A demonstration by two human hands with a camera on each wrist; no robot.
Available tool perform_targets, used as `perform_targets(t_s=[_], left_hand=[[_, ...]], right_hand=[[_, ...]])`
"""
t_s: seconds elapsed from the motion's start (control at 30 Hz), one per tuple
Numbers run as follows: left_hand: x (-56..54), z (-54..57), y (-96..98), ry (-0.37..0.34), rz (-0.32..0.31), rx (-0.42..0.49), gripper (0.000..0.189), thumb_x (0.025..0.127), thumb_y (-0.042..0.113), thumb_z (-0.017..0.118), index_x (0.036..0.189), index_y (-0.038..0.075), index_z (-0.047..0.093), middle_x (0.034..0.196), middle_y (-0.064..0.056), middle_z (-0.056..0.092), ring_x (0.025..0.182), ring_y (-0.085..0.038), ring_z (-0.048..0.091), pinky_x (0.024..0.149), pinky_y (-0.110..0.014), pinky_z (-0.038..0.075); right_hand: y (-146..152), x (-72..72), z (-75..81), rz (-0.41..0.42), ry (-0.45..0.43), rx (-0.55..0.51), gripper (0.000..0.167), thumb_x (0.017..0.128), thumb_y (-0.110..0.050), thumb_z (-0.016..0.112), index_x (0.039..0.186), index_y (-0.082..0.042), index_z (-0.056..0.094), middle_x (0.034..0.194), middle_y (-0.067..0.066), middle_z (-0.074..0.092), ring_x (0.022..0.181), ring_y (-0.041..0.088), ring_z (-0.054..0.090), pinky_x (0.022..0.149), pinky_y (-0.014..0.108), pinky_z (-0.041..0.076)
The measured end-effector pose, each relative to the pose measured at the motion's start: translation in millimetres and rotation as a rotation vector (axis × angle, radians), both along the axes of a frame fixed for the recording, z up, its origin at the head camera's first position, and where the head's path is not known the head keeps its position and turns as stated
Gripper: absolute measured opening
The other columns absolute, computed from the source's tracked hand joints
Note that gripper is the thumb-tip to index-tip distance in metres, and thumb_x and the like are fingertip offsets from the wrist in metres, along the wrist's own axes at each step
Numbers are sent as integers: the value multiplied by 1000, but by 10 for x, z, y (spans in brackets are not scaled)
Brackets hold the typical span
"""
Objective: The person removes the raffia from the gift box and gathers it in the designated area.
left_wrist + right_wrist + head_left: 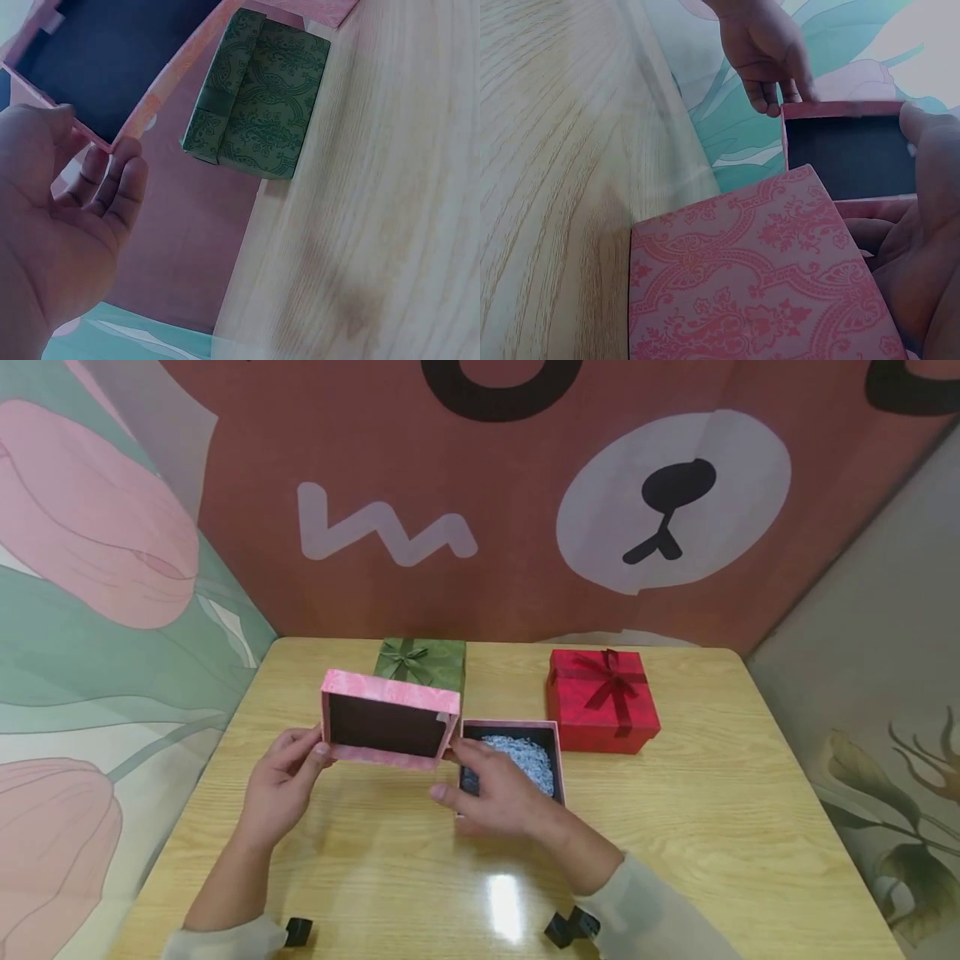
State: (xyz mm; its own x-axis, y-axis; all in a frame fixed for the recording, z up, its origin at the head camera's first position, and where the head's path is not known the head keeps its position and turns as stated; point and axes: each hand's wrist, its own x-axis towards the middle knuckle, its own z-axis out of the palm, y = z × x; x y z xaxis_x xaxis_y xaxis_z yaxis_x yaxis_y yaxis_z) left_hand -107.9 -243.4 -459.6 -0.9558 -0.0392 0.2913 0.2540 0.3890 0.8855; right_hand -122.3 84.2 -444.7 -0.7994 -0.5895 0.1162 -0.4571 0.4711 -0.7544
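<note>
A pink patterned box lid [393, 689] is held tilted up off the table, its dark inside turned toward me. My left hand [277, 789] pinches its lower left corner between thumb and fingers. At the opposite side, my right hand [502, 789] holds the lid's lower right corner with its fingers; in the head view its thumb sticks out below the lid. Under the right hand stands the open pink box [558, 768], with pale blue shredded paper [528, 760] inside. The right hand covers part of the box.
A green gift box [442, 660] with a bow sits behind the lid, partly hidden by it. To the right rests a red gift box [607, 693] with a dark ribbon. Small black blocks [298, 932] lie near the front edge. Painted walls border the wooden table [697, 827].
</note>
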Motion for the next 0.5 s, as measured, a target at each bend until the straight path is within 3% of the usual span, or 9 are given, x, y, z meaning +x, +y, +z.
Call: perform_targets(t_s=[0.2,0.43,0.5], left_hand=[[26,-39,-28,-19,8,-62,37,103,6,64,140,3,64,114,-7,60,94,-5,67,81,-16,58],[79,-48,-74,-56,34,-179,34,102,11,68,133,0,69,104,-4,63,83,-8,69,72,-18,59],[99,-59,-89,-62,29,-195,31,101,11,68,129,-3,71,102,-6,64,81,-8,70,71,-19,60]], right_hand=[[-48,24,-3,-33,-76,59,89,97,-67,58,160,-8,40,162,11,41,151,29,35,121,50,34],[-88,8,-17,-10,-14,74,79,96,-63,63,161,-22,41,157,6,49,148,27,40,117,50,39],[-103,7,-18,6,10,93,77,97,-59,63,160,-19,43,150,4,57,148,28,40,120,54,34]])
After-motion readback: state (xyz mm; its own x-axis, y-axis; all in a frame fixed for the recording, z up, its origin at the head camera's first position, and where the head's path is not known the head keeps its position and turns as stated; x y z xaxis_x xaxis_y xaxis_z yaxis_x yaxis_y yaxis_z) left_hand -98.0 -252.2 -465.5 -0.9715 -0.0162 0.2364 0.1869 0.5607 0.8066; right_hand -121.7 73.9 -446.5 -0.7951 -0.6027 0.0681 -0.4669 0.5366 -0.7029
